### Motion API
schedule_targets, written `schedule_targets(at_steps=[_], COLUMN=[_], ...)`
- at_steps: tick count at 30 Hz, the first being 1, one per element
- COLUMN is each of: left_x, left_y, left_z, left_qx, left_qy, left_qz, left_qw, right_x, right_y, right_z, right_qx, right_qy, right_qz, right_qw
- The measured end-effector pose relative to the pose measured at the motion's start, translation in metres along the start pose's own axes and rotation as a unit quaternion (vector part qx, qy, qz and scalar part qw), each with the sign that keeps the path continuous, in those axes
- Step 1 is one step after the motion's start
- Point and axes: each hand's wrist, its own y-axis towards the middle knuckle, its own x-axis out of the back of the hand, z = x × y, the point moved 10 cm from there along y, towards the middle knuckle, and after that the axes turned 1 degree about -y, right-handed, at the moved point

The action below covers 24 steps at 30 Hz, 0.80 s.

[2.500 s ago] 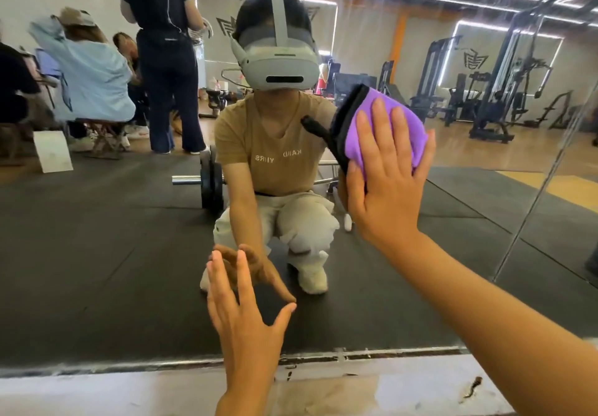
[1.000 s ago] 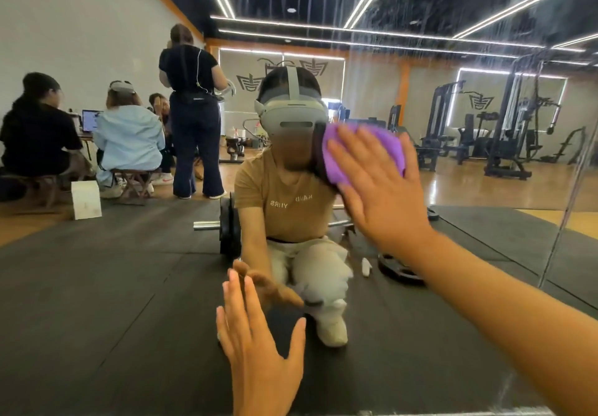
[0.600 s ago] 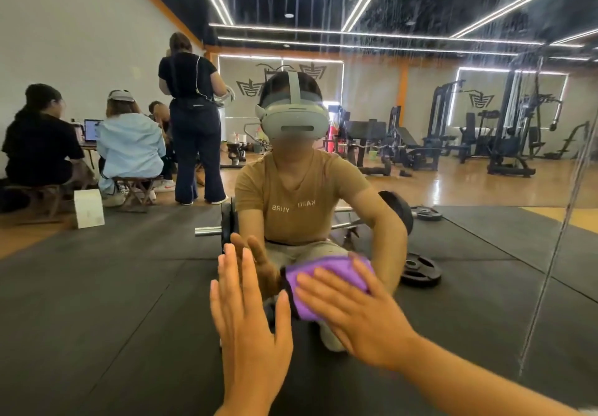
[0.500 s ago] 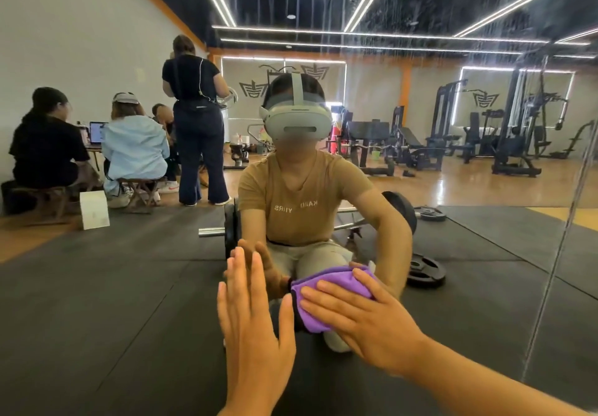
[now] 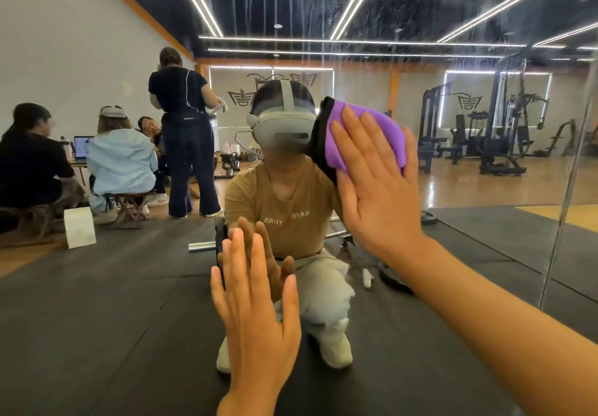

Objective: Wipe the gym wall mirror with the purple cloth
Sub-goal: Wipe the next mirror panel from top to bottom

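Head view, right up against the mirror [image 5: 97, 302]. Half a second ago the right hand [image 5: 375, 195] had the purple cloth [image 5: 372, 134] low down, next to the left hand [image 5: 259, 315]; now it's swung back up and sits high, about level with the reflected headset, so the cloth is pinned flat on the glass under straight fingers. That looks like another upstroke in an up-and-down scrub, so I'd say the wiping is well underway on this middle patch but not finished: streaky drip marks [image 5: 323, 11] run down the upper glass, above where the cloth is now.

Left hand is flat on the mirror too, fingers spread and straight, holding nothing, just bracing by the look of it. Right hand isn't gripping the cloth, only pressing it with an open palm, and a dark edge of the cloth sticks out on the left.

Containers: can't really see any in play, no bucket or spray bottle near the hands. Everything else is reflection: people sitting, gym machines, a barbell on the mat.
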Motion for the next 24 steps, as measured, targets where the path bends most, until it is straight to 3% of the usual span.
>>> schedule_targets(at_steps=[4, 8, 12, 14, 19, 24], left_x=[0.0, -0.003, -0.002, -0.002, 0.002, -0.011], left_y=[0.008, 0.013, 0.024, 0.034, 0.068, 0.088], left_z=[-0.002, -0.008, -0.014, -0.019, -0.045, -0.07], left_qx=[-0.002, -0.008, -0.02, -0.027, -0.041, -0.013], left_qy=[-0.011, -0.024, -0.044, -0.048, -0.051, -0.004], left_qz=[-0.003, 0.011, 0.023, 0.028, 0.015, 0.014], left_qw=[1.0, 1.0, 0.999, 0.998, 0.998, 1.0], right_x=[-0.016, -0.043, -0.044, -0.036, -0.001, 0.016], right_y=[-0.059, -0.156, -0.159, -0.134, -0.023, 0.023], right_z=[0.028, 0.049, 0.045, 0.038, -0.011, -0.042], right_qx=[0.076, 0.221, 0.254, 0.241, 0.116, 0.006], right_qy=[0.01, -0.077, -0.074, -0.058, -0.014, 0.003], right_qz=[0.073, 0.209, 0.26, 0.242, 0.111, 0.046], right_qw=[0.994, 0.949, 0.929, 0.938, 0.987, 0.999])
